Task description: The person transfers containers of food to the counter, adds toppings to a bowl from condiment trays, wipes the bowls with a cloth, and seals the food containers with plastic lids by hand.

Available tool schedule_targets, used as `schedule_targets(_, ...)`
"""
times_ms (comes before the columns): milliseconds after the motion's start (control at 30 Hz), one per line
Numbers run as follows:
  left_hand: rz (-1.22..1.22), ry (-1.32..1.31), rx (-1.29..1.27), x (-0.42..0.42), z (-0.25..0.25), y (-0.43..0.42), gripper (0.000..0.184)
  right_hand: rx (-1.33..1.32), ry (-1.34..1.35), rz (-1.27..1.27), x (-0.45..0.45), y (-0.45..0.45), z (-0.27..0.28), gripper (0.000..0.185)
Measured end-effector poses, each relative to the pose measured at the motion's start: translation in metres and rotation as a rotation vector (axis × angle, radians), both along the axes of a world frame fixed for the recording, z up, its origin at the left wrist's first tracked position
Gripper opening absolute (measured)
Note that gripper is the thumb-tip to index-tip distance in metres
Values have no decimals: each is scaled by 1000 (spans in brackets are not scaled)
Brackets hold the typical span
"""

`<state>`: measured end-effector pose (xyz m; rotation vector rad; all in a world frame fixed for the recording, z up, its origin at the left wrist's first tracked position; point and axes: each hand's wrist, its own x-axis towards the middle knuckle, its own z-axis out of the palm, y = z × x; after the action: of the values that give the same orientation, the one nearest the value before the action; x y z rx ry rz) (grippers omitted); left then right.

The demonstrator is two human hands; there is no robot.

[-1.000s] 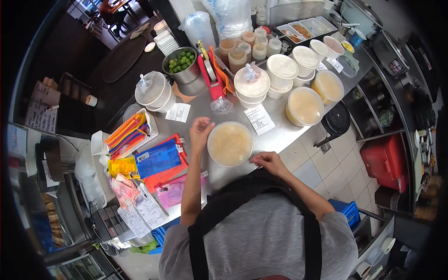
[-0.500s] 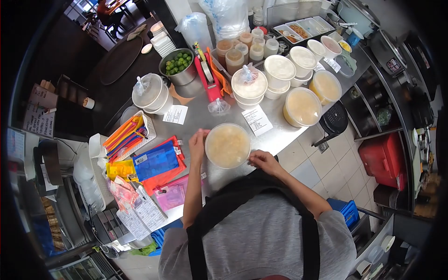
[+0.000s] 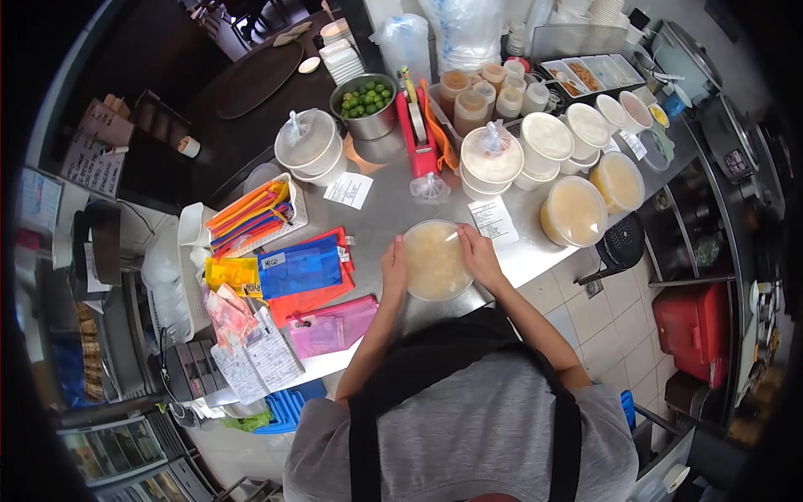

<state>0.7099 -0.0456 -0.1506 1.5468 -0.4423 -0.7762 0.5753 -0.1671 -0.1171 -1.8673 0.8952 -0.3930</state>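
A round plastic tub with a clear lid (image 3: 437, 263), filled with something pale yellowish, is at the front of the steel counter, close to my body. My left hand (image 3: 394, 266) grips its left rim. On the other side, my right hand (image 3: 478, 253) holds the upper right of the rim, with the fingers closed on the edge. Just beyond the right hand lies a printed receipt (image 3: 493, 220). Pink and blue zip pouches (image 3: 333, 326) lie left of my left hand.
Two lidded tubs of similar contents (image 3: 574, 212) stand to the right, near the counter's edge. White lidded bowls (image 3: 492, 159) are lined up behind. A red tape dispenser (image 3: 418, 138), a pot of green limes (image 3: 365, 105) and a basket of colourful pouches (image 3: 255, 219) stand farther back and left.
My right hand has shifted from the tub's lower right up to its upper right rim. My left hand has settled against the left side. The camera view has turned a little.
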Motion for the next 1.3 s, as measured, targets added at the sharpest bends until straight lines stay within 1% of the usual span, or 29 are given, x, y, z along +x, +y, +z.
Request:
schedule_targets(100, -4, 29, -1, 2, -5, -1, 42, 84, -41, 9, 1, -5, -11, 33)
schedule_targets(133, -5, 43, -8, 3, -4, -4, 41, 163, -182, -20, 4, -4, -20, 34)
schedule_targets(200, 35, 144, -119, 4, 5, -7, 43, 323, -458, -77, 10, 3, -39, 37)
schedule_targets(300, 129, 381, -332, 11, 1, -7, 47, 826, -625, -203, 18, 13, -30, 40)
schedule_targets(333, 163, 472, -412, 14, 2, -8, 48, 827, -591, -186, 20, 12, -32, 40)
schedule_targets(400, 153, 417, -370, 17, 3, -4, 50, 832, -524, -161, 25, 7, -38, 41)
schedule_targets(433, 146, 391, -347, 17, 9, -2, 50, 436, -462, -137, 26, 5, -35, 38)
schedule_targets(500, 87, 115, -250, 31, 21, -9, 47, -354, -303, -82, 35, -5, -25, 33)
schedule_targets(567, 32, -157, -152, 51, 41, -25, 43, -442, -395, 34, 53, -25, 10, 28)
schedule_targets(633, -24, -433, -51, 66, 55, -43, 40, -518, -318, -7, 86, -47, 32, 24)
schedule_targets(700, -144, -196, -70, 70, 66, -72, 36, -524, -132, -88, 119, -68, 37, 25)
schedule_targets(800, -244, 169, -124, 85, 58, -108, 36, -295, 15, -120, 156, -102, 28, 32)
schedule_targets(833, -272, 286, -127, 92, 54, -117, 34, -295, -12, -168, 162, -108, 22, 34)
schedule_targets(900, -277, 402, -128, 100, 47, -129, 34, -290, -62, -260, 169, -115, 15, 38)
schedule_targets(933, -277, 463, -127, 100, 46, -132, 34, -277, -130, -292, 168, -114, 18, 38)
schedule_targets(1000, -239, 509, -108, 102, 44, -136, 34, -248, -270, -355, 166, -111, 23, 39)
schedule_targets(1033, -219, 533, -100, 103, 44, -139, 34, -186, -319, -299, 163, -108, 24, 37)
schedule_targets(1133, -232, 501, -143, 111, 31, -143, 35, -323, -496, -140, 120, -60, 61, 31)
schedule_targets(1167, -261, 538, -137, 113, 31, -143, 35, -355, -560, -93, 99, -38, 74, 29)
schedule_targets(1233, -321, 614, -125, 117, 31, -143, 36, -194, -426, 42, 47, 10, 107, 26)
schedule_targets(1300, -284, 523, -150, 118, 24, -143, 36, -26, -412, 142, 10, 47, 105, 22)
